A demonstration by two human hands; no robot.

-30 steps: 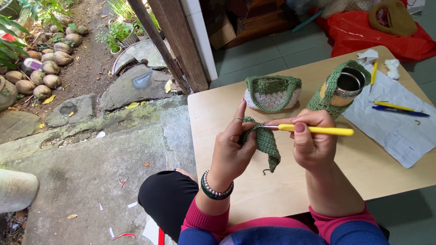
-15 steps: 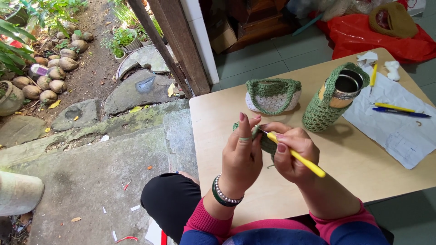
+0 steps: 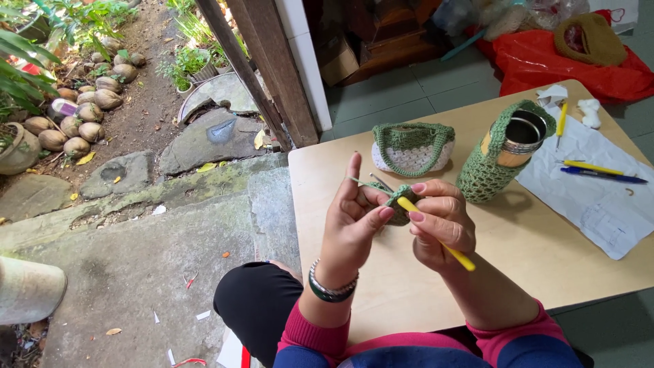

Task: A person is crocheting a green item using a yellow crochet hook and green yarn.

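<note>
Green crochet piece (image 3: 398,202) sits pinched between both hands (image 3: 354,221), above table (image 3: 545,252).

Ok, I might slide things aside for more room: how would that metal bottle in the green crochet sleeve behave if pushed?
The bottle stands upright and tall, so a push near its top would probably tip it. The yarn sleeve likely grips the table rather than sliding. Its steel suggests some weight.

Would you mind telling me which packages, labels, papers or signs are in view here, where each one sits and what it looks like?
Sheet of paper: right side of the wooden table, white, roughly rectangular, faint sketch marks, pens lying on it.
Cardboard box: on the floor past the wooden post, brown, partly hidden.
Red plastic bag: floor beyond the table, crumpled.
No screens or signs show.
</note>
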